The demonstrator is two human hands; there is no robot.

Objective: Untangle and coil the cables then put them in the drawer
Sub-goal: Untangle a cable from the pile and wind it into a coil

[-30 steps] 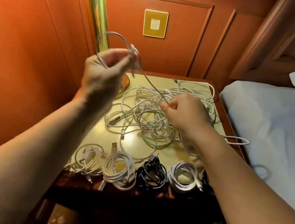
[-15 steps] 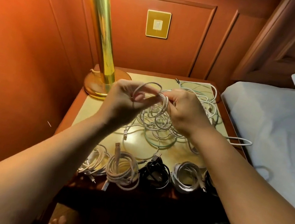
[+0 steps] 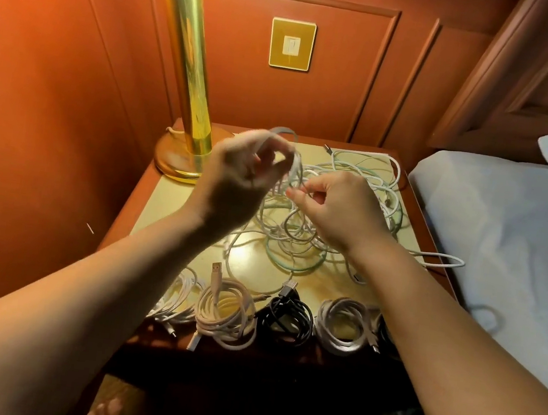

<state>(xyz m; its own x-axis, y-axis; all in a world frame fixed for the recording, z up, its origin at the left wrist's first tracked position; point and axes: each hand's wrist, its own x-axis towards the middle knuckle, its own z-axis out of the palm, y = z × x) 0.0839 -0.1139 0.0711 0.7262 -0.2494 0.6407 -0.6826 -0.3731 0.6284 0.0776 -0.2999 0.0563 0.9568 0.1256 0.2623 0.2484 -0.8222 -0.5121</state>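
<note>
Cables: four finished coils (image 3: 226, 317) line the counter's (image 3: 163, 200) near edge. Beyond them both forearms reach forward, hands raised over the tangled pile (image 3: 344, 188). Left hand (image 3: 234, 181) curls around a white loop (image 3: 292, 161); right hand (image 3: 334, 208) pinches its strand.

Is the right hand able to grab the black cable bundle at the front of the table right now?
Probably not right away. The right hand is pinching a white cable above the tangle. The black coil lies uncovered at the near edge, so nothing blocks it once the hand lets go.
</note>
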